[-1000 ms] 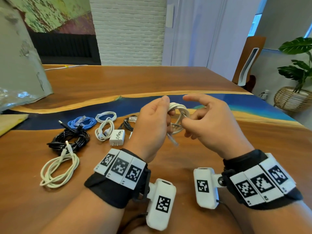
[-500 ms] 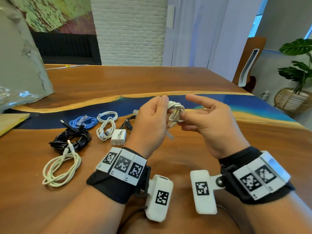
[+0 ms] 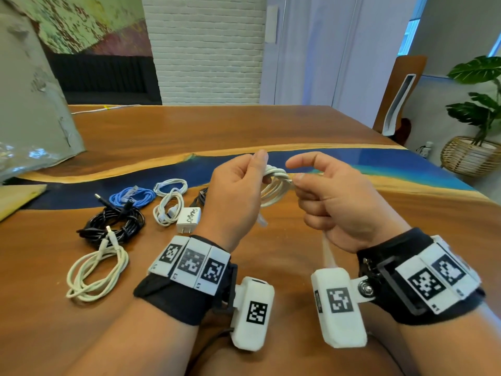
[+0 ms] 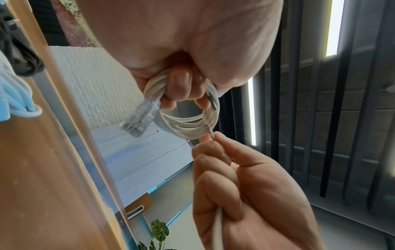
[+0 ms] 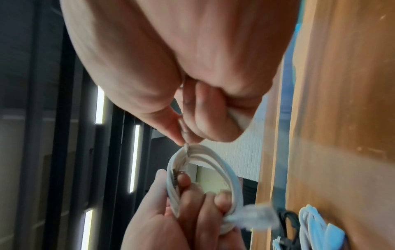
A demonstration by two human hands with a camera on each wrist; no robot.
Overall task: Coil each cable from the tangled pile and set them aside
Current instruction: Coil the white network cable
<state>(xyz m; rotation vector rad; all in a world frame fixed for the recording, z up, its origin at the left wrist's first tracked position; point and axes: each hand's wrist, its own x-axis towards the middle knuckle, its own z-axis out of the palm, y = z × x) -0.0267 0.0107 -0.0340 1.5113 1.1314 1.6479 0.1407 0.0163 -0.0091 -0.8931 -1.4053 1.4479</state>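
Note:
My left hand point(image 3: 244, 183) grips a small white cable coil point(image 3: 273, 191) above the wooden table point(image 3: 271, 126). In the left wrist view its fingers pass through the coil point(image 4: 188, 126), and a clear plug point(image 4: 138, 118) sticks out on one side. My right hand point(image 3: 295, 183) pinches a thin grey tie wire point(image 4: 211, 135) between thumb and forefinger at the coil's edge. The tie runs along the loops point(image 5: 215, 160) in the right wrist view. A white strip point(image 3: 328, 251) hangs from under the right palm.
Coiled cables lie at the left of the table: a blue one point(image 3: 132, 196), two white ones point(image 3: 168, 210), a black one point(image 3: 113, 226), a cream one point(image 3: 97, 270) and a white charger plug point(image 3: 189, 219). A grey bag point(image 3: 32, 118) stands far left, a chair point(image 3: 398, 99) far right.
Both hands have lifted slightly with the coil. My right hand has drawn back from the loops to the coil's right edge, now pinching the tie wire there.

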